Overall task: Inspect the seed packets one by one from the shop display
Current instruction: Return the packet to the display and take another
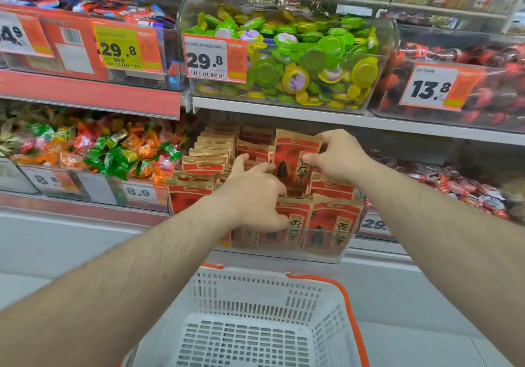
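Two bare forearms reach forward into a shop shelf. The right hand (pixel 338 156) pinches one seed packet (pixel 295 156) by its upper right edge, thumb in front and fingers curled over the top, holding it upright above the rest, probably so its printed face can be read. The left hand (pixel 252 196) sits lower and to the left, fingers curled in among the standing packets; it seems to grip or steady the front row (pixel 318 219), though which packet it holds cannot be made out.

The raised packet is a flat, rectangular pouch of brown kraft-like paper with a crimped top edge, a red panel, a dark striped seed drawing and large printed characters. Many identical pouches stand in tight rows inside a clear plastic bin (pixel 326 253) on the lower shelf.

To the left, another clear bin holds crinkly, shiny wrapped sweets (pixel 113 151) in green, orange and red. On the shelf above, a transparent tub is heaped with small round green and yellow jelly cups (pixel 306 57) with foil lids. Orange and white price tags (pixel 214 58) hang on the bin fronts.

Nearest the viewer, below the arms, is a white slotted plastic shopping basket (pixel 255 324) with an orange rim.
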